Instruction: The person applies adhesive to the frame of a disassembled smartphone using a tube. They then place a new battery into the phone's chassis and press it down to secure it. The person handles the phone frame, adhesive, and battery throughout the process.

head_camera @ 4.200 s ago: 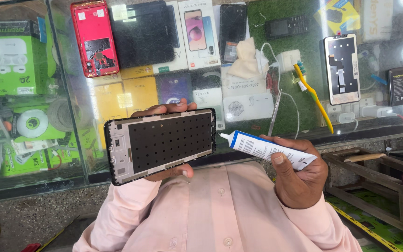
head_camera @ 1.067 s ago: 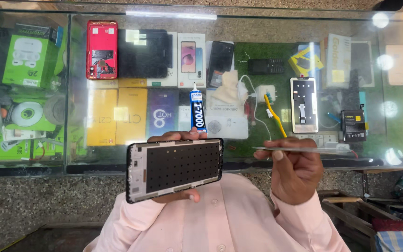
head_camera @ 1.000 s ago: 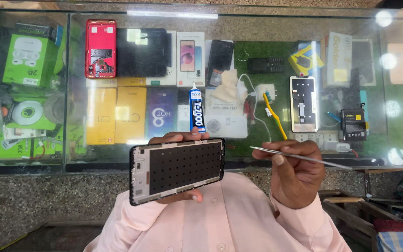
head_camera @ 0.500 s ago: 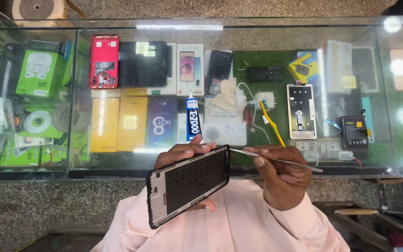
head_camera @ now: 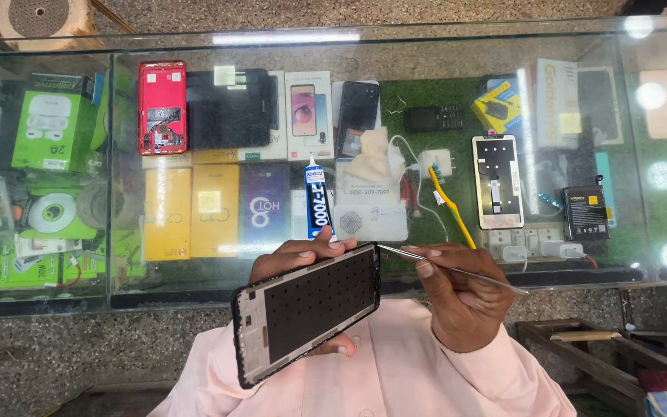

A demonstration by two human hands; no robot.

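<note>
Head view: left hand (head_camera: 303,259) gripping phone frame (head_camera: 310,313), now tilted steeper and lower than a moment ago; right hand (head_camera: 457,305) pinching tweezers (head_camera: 449,269), tip nearing frame's top corner; glue tube (head_camera: 316,202) lying on glass counter (head_camera: 426,35).

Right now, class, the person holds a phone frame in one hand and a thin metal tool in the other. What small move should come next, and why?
Probably ease the thin metal tool in the right hand a little further left, to the upper corner of the phone frame. Its tip sits just at that corner, and the left hand holds the frame tilted toward it.
</note>
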